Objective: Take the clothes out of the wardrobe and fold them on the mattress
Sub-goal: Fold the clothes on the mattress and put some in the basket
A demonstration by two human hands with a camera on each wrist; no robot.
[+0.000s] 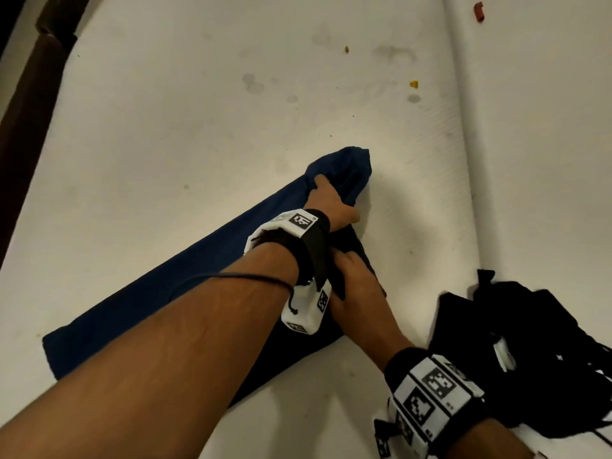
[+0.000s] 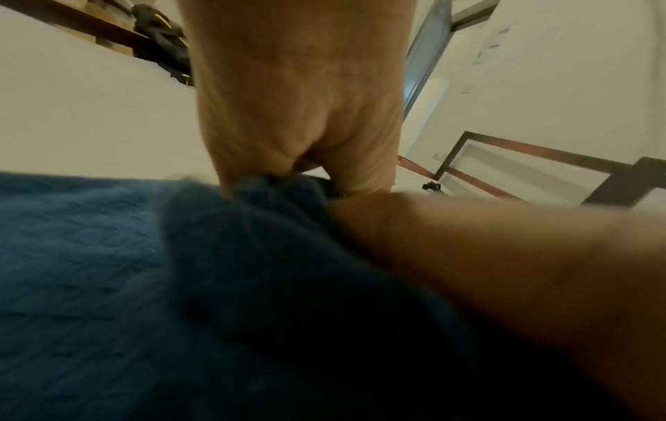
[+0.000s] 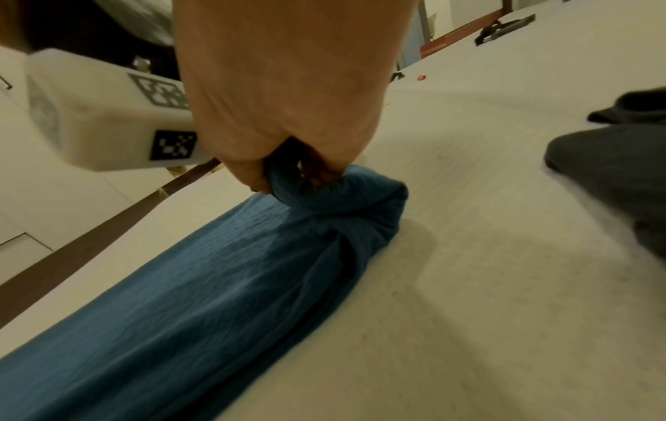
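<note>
A dark blue garment (image 1: 172, 299) lies as a long folded strip on the white mattress (image 1: 198, 127), running from lower left to upper right. My left hand (image 1: 331, 197) reaches across and grips its bunched far end; the left wrist view shows the fingers (image 2: 252, 171) curled into the blue cloth (image 2: 108, 270). My right hand (image 1: 354, 276) grips the garment's right edge just behind it, partly hidden under the left wrist's camera. In the right wrist view the right hand (image 3: 288, 173) pinches a lifted fold of the blue garment (image 3: 216, 284).
A heap of black clothes (image 1: 536, 352) lies on the mattress at the lower right, close to my right wrist. A dark wooden bed frame (image 1: 29, 111) borders the left side. A seam (image 1: 460, 127) runs down the mattress on the right, with small red (image 1: 479, 11) and yellow (image 1: 414, 83) scraps near it.
</note>
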